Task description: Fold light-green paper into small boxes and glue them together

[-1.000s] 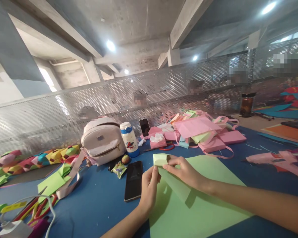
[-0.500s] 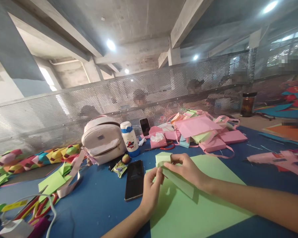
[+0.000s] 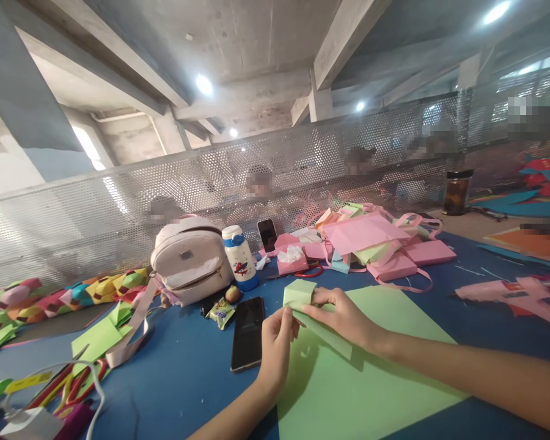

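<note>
A folded piece of light green paper [image 3: 299,294] is held up between both hands, its long flap slanting down to the right. My left hand [image 3: 277,342] pinches its lower left edge between thumb and fingers. From the right, my right hand [image 3: 341,318] grips the folded part, thumb in front and fingers behind it. Beneath the hands a large light green sheet [image 3: 371,391] lies flat on the blue table [image 3: 165,391]. A black phone [image 3: 247,333] rests just left of my left hand.
Behind stand a pale backpack [image 3: 190,260], a white and blue bottle [image 3: 239,260] and a pink paper pile [image 3: 364,235]. A pink glue gun [image 3: 508,293] lies at right. Scissors [image 3: 80,385] and a white charger [image 3: 30,425] with cable are at lower left. A perforated metal screen [image 3: 302,162] borders the table.
Both hands have shifted slightly left with the folded green paper, and its top now shows a bit more. The large sheet and the other things have stayed put.
</note>
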The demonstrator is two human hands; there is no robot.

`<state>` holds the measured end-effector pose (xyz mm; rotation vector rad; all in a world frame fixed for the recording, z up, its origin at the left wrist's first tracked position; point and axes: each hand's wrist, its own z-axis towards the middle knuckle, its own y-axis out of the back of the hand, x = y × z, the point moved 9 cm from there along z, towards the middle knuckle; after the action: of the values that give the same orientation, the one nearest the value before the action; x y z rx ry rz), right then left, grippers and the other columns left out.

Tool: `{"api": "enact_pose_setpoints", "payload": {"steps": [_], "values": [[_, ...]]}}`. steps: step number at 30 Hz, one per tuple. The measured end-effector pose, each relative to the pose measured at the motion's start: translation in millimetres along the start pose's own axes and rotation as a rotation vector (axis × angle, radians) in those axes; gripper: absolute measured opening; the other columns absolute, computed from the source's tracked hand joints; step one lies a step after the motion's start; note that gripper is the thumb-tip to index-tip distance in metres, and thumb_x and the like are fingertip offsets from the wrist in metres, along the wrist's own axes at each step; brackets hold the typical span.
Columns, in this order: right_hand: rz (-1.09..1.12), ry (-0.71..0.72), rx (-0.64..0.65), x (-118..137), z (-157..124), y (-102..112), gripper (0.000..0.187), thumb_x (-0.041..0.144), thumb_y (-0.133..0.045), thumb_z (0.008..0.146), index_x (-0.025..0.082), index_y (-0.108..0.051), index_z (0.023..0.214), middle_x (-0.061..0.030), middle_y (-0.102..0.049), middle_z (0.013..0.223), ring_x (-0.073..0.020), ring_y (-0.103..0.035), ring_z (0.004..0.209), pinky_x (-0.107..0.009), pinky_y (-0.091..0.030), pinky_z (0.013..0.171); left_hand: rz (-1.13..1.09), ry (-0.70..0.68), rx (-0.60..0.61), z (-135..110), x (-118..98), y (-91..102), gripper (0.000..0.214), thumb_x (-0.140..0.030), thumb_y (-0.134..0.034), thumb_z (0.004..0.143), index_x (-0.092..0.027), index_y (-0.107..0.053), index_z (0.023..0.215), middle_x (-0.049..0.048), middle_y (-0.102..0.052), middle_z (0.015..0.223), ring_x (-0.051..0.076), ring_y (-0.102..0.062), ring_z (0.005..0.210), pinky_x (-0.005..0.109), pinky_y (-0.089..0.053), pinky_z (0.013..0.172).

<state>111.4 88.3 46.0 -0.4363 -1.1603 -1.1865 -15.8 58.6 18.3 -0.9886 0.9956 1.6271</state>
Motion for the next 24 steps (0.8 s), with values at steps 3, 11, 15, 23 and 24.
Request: {"api": "enact_pose_setpoints", "payload": {"steps": [3, 11, 15, 23, 24], "values": [[-0.023, 0.047, -0.012, 4.8, -0.4, 2.0, 0.029, 0.038, -0.060, 0.091, 0.022, -0.078, 0.075, -0.0028, -0.074, 0.087, -0.0232, -0.066, 0.091, -0.031, -0.047, 0.087, 0.007, 0.004, -0.006, 0.1, -1.4, 1.0, 0.060, -0.071, -0.049, 0.083, -0.020, -0.041, 0.051, -0.0016, -0.039, 0.054, 0.013, -0.036, 0.055, 0.026, -0.030, 0.055], [-0.027, 0.069, -0.026, 4.8, -0.7, 2.4, 0.029, 0.038, -0.062, 0.090, 0.021, -0.078, 0.073, -0.0044, -0.073, 0.085, -0.0239, -0.066, 0.090, -0.031, -0.047, 0.084, 0.008, 0.019, -0.021, 0.8, -1.0, 1.0, 0.057, -0.064, -0.044, 0.085, -0.021, -0.037, 0.049, -0.0022, -0.037, 0.052, 0.012, -0.034, 0.054, 0.025, -0.028, 0.053], [-0.048, 0.096, -0.026, 10.2, -1.4, 2.1, 0.031, 0.035, -0.060, 0.091, 0.020, -0.076, 0.070, -0.0033, -0.070, 0.081, -0.0210, -0.063, 0.085, -0.030, -0.046, 0.080, 0.016, 0.057, -0.025, 2.0, 3.4, 2.6, 0.051, -0.056, -0.045, 0.084, -0.021, -0.038, 0.047, -0.0018, -0.038, 0.050, 0.013, -0.034, 0.053, 0.025, -0.029, 0.053], [-0.079, 0.071, -0.073, 5.8, 2.0, 7.5, 0.030, 0.035, -0.057, 0.089, 0.019, -0.065, 0.065, -0.0009, -0.063, 0.072, -0.0187, -0.057, 0.076, -0.029, -0.044, 0.073, -0.007, 0.020, 0.022, 4.5, 5.3, 0.7, 0.058, -0.067, -0.048, 0.083, -0.019, -0.046, 0.051, -0.0024, -0.040, 0.051, 0.012, -0.034, 0.053, 0.025, -0.027, 0.054], [-0.092, 0.069, -0.088, 4.6, 2.4, 8.8, 0.030, 0.035, -0.056, 0.089, 0.019, -0.062, 0.065, -0.0002, -0.061, 0.070, -0.0182, -0.056, 0.074, -0.029, -0.043, 0.072, -0.012, 0.019, 0.030, 4.2, 5.0, 0.0, 0.059, -0.068, -0.048, 0.083, -0.018, -0.049, 0.052, -0.0024, -0.041, 0.051, 0.012, -0.035, 0.053, 0.025, -0.027, 0.054]]}}
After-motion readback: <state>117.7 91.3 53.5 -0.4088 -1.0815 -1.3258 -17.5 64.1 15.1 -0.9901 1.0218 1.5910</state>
